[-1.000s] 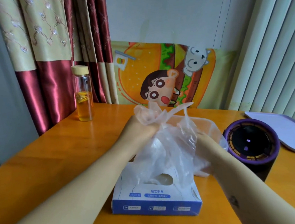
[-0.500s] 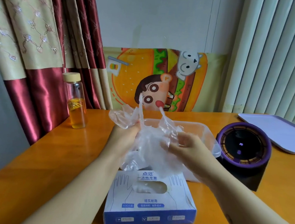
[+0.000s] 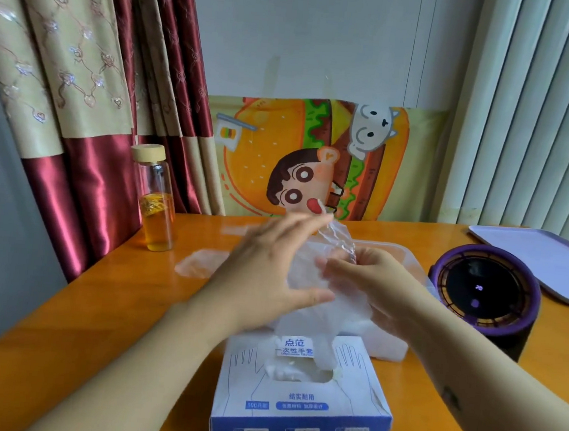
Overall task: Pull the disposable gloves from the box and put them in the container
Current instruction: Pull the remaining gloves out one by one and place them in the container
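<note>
A blue-and-white glove box (image 3: 301,402) stands at the near table edge, with thin clear gloves poking from its top slot. Just behind it sits a clear plastic container (image 3: 398,251). A crumpled bunch of clear gloves (image 3: 321,287) is over the container, between my hands. My left hand (image 3: 264,268) lies against the bunch's left side with fingers stretched out and thumb spread. My right hand (image 3: 370,278) grips the bunch from the right with curled fingers. A blurred translucent sheet (image 3: 200,263) shows on the table left of my left hand.
A glass bottle of amber liquid (image 3: 158,211) stands at the left rear. A round purple device (image 3: 486,295) sits right of the container, with a lilac tray (image 3: 540,261) behind it. Curtains and a cartoon poster (image 3: 315,163) back the orange table (image 3: 95,319).
The glove bunch has come clear of the box and sunk over the container. My left hand's fingers have straightened from a grip. My right hand has come up onto the bunch.
</note>
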{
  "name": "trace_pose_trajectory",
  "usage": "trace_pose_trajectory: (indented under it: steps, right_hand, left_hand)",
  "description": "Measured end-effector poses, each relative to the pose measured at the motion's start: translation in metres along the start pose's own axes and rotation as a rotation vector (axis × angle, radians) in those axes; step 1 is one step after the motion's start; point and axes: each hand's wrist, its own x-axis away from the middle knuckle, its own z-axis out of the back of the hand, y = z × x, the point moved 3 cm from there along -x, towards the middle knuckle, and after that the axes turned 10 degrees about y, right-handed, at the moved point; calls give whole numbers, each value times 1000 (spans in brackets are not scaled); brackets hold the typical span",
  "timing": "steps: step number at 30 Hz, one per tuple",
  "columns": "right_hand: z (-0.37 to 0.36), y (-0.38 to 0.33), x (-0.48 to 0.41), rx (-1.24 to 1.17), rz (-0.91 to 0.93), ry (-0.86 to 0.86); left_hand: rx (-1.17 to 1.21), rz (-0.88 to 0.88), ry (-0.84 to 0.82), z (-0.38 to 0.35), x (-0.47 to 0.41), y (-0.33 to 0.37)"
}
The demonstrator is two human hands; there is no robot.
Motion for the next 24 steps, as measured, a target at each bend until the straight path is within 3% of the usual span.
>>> trace_pose_trajectory:
  steps: [2, 8, 14, 17, 20, 24]
  right_hand:
    - [2, -2, -1, 12, -19, -37]
    - [25, -1, -9, 24, -131, -72]
    - [48, -5, -31, 120, -127, 92]
    - [55, -21, -51, 370, -6, 151]
    - [59, -38, -70, 904, 184, 121]
    - [61, -30, -90, 1145, 171, 25]
  left_hand:
    - [53, 81, -41, -17, 3, -11]
    - [140, 189, 53, -37, 3, -28]
    - [227, 335, 253, -21, -4, -45]
    - [405, 482, 400, -8, -10, -58]
    - [574, 591, 451, 2, -20, -71]
    - [467, 567, 218, 13, -33, -64]
